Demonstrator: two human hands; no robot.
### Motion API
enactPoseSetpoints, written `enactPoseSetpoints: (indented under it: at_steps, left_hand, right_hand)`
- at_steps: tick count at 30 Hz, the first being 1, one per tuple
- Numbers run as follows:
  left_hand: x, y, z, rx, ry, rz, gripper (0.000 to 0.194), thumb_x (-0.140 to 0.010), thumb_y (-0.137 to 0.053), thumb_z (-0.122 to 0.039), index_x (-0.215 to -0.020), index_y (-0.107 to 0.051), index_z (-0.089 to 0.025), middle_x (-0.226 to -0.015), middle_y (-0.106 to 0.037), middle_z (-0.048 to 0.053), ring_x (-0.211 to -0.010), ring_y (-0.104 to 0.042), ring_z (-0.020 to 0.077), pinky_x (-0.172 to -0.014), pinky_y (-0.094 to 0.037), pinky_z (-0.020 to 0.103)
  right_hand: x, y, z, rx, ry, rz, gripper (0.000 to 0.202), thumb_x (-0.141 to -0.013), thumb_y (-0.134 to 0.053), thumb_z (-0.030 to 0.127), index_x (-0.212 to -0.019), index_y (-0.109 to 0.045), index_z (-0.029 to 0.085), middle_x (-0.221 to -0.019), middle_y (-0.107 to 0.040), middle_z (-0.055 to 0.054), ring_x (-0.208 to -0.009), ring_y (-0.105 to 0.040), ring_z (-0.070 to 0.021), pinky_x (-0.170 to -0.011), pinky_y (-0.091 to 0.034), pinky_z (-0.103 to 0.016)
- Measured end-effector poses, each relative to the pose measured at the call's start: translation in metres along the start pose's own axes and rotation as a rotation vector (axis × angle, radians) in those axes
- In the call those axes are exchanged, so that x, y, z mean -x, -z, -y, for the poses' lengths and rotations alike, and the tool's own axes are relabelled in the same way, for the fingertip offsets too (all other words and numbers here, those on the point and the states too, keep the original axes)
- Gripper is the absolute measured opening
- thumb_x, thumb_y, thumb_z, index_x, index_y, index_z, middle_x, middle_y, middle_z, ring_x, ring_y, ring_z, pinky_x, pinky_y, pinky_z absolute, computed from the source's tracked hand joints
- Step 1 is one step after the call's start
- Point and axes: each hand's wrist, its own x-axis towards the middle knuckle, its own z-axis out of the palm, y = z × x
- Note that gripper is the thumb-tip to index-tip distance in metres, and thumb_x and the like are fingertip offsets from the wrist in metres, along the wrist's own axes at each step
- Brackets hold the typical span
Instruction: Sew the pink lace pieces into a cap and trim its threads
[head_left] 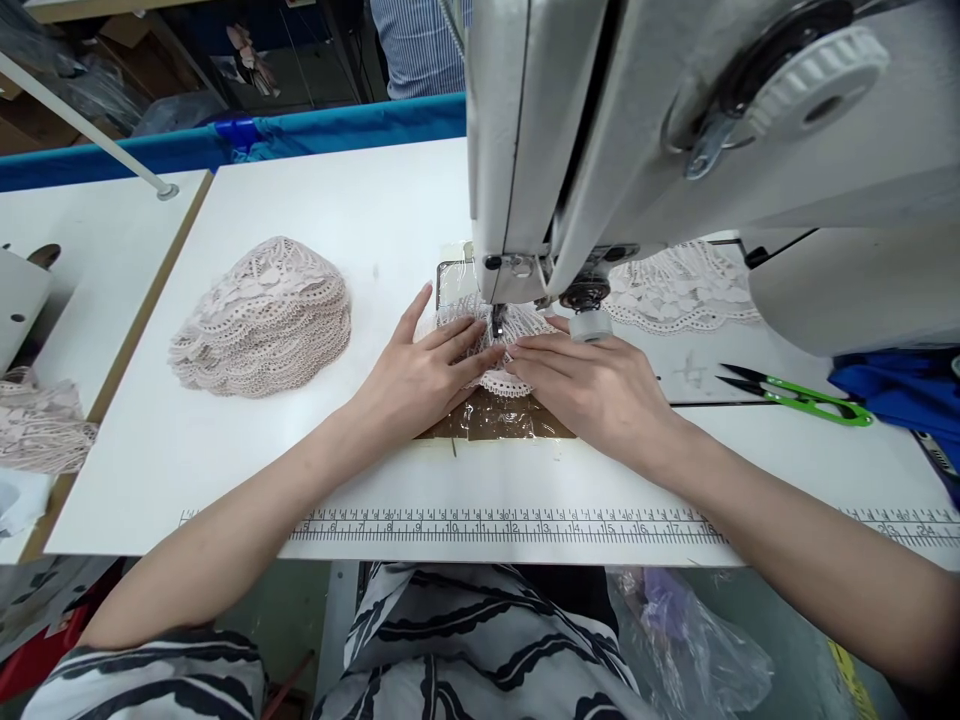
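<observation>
A pale pink lace piece [506, 382] lies under the presser foot [497, 320] of a sewing machine [517, 130]. My left hand [426, 375] rests flat on the lace's left side, thumb and fingers spread. From the right, my right hand [592, 385] presses on the lace with its fingers stretched out, fingertips close to those of the left. Both hands partly cover the piece. Brown tape [517, 422] covers the table just in front of it.
To the left sits a stack of lace pieces [262, 320]. More lace [682, 288] lies right of the needle, beyond green-handled thread snips [802, 393] and blue cloth [900, 395]. A printed ruler [480, 526] runs along the table's front edge. Someone in a striped shirt [418, 48] is behind.
</observation>
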Motion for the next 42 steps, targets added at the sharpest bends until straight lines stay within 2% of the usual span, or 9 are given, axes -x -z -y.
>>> enactPoseSetpoints:
  at_steps: [5, 9, 12, 15, 21, 25, 32, 38, 42]
  left_hand:
    - [-0.002, -0.004, 0.001, 0.009, 0.037, 0.006, 0.036, -0.1, -0.05, -0.022, -0.134, -0.064, -0.022, -0.136, -0.065, 0.014, -0.13, -0.061, 0.0293, -0.122, -0.024, 0.07]
    - [-0.002, -0.005, -0.001, 0.025, 0.069, -0.008, 0.037, -0.099, -0.049, -0.024, -0.134, -0.063, -0.024, -0.137, -0.065, 0.011, -0.13, -0.059, 0.0278, -0.122, -0.023, 0.068]
    - [-0.003, -0.005, -0.002, 0.16, 0.133, -0.027, 0.039, -0.091, -0.059, -0.023, -0.129, -0.068, -0.024, -0.132, -0.065, 0.012, -0.125, -0.059, 0.0297, -0.118, -0.032, 0.064]
    - [-0.007, -0.001, -0.001, 0.379, 0.225, -0.023, 0.028, -0.092, -0.06, -0.025, -0.115, -0.075, -0.025, -0.121, -0.065, 0.01, -0.116, -0.058, 0.027, -0.105, -0.046, 0.052]
    - [-0.013, 0.008, 0.0, 0.584, 0.33, 0.044, 0.031, -0.102, -0.048, -0.036, -0.096, -0.077, -0.026, -0.12, -0.065, 0.004, -0.119, -0.054, 0.0216, -0.108, -0.043, 0.046]
    - [-0.009, 0.008, 0.0, 0.561, 0.282, 0.034, 0.034, -0.103, -0.047, -0.037, -0.095, -0.078, -0.026, -0.119, -0.064, 0.005, -0.118, -0.053, 0.0218, -0.106, -0.044, 0.046]
    - [0.009, 0.006, -0.012, 0.127, 0.032, -0.069, 0.026, -0.097, -0.057, -0.028, -0.116, -0.074, -0.032, -0.124, -0.069, 0.005, -0.125, -0.052, 0.0268, -0.12, -0.028, 0.057]
    - [0.001, 0.003, -0.008, 0.317, 0.177, -0.045, 0.029, -0.099, -0.051, -0.021, -0.12, -0.07, -0.024, -0.112, -0.071, 0.007, -0.106, -0.063, 0.0221, -0.102, -0.045, 0.046]
    - [-0.008, -0.004, 0.003, 0.422, 0.217, -0.07, 0.028, -0.09, -0.058, -0.016, -0.114, -0.072, -0.023, -0.113, -0.068, 0.007, -0.105, -0.064, 0.0226, -0.092, -0.052, 0.04]
  right_hand:
    - [-0.003, -0.002, -0.003, 0.057, -0.007, 0.034, 0.029, -0.097, -0.047, 0.005, -0.099, -0.074, 0.017, -0.098, -0.079, -0.003, -0.086, -0.073, -0.0165, -0.103, -0.053, -0.038]
    - [-0.004, 0.0, -0.005, 0.018, -0.017, 0.045, 0.031, -0.094, -0.048, 0.004, -0.1, -0.075, 0.019, -0.101, -0.079, -0.002, -0.089, -0.073, -0.0178, -0.101, -0.053, -0.041]
    - [-0.003, 0.0, -0.005, -0.034, -0.035, 0.039, 0.031, -0.093, -0.05, 0.007, -0.099, -0.076, 0.023, -0.1, -0.079, 0.0, -0.086, -0.073, -0.0174, -0.098, -0.055, -0.041]
    - [-0.003, -0.002, -0.006, -0.114, -0.141, -0.024, 0.027, -0.095, -0.053, 0.014, -0.098, -0.078, 0.025, -0.086, -0.079, 0.001, -0.074, -0.07, -0.016, -0.088, -0.057, -0.037]
    - [-0.006, -0.007, -0.005, -0.301, -0.357, -0.007, 0.02, -0.097, -0.06, 0.025, -0.1, -0.08, 0.024, -0.073, -0.074, -0.001, -0.065, -0.066, -0.017, -0.062, -0.05, -0.03]
    - [-0.005, -0.005, -0.003, -0.385, -0.369, -0.013, 0.017, -0.097, -0.062, 0.028, -0.095, -0.079, 0.023, -0.077, -0.076, -0.001, -0.07, -0.068, -0.0173, -0.069, -0.053, -0.032]
    - [0.004, 0.0, 0.002, -0.324, -0.136, -0.028, 0.017, -0.095, -0.06, 0.017, -0.091, -0.076, 0.022, -0.1, -0.079, -0.002, -0.093, -0.073, -0.02, -0.096, -0.055, -0.042]
    - [-0.002, 0.001, 0.0, -0.315, -0.241, -0.053, 0.025, -0.1, -0.053, 0.018, -0.104, -0.076, 0.027, -0.091, -0.079, 0.001, -0.083, -0.074, -0.0185, -0.091, -0.057, -0.041]
    - [-0.007, 0.0, -0.001, -0.262, -0.304, -0.083, 0.028, -0.103, -0.047, 0.023, -0.104, -0.075, 0.025, -0.092, -0.078, -0.001, -0.098, -0.072, -0.02, -0.09, -0.056, -0.037]
